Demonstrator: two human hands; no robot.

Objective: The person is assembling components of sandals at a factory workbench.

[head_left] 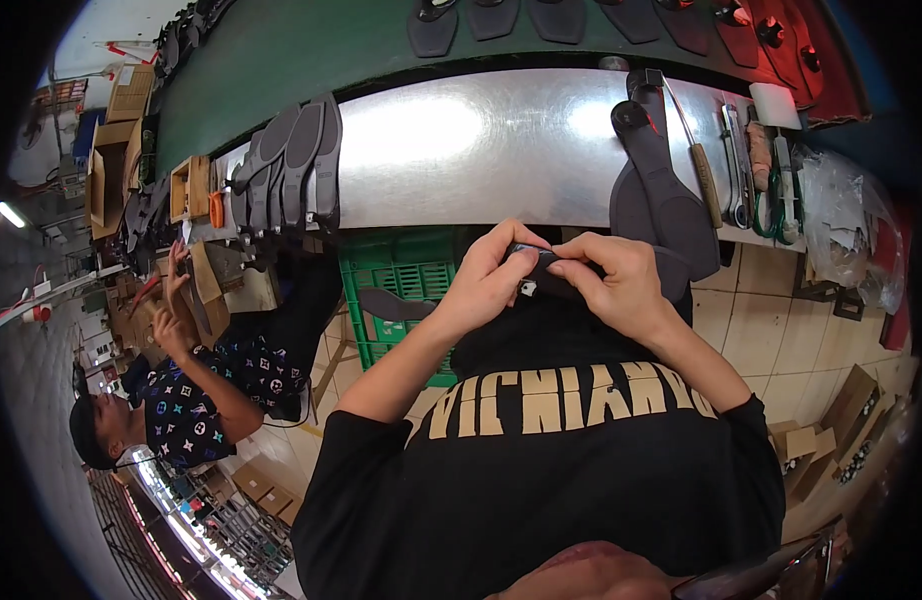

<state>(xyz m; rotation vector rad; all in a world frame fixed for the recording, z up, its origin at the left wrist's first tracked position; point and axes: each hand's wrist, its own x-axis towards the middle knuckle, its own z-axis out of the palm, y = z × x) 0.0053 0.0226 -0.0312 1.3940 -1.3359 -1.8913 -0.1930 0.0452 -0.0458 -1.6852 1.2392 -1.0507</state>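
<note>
Pinching a dark shoe insole (547, 268) between both grips: left hand (493, 275) and right hand (618, 278) clamped on its ends, just below the metal surface (461, 150) edge.

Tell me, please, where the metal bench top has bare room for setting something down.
The shiny metal bench top is bare between the row of dark grey shoe soles on its left and the stacked dark insole pieces on its right. The right end is crowded with a wooden-handled hammer and green-handled scissors.
</note>
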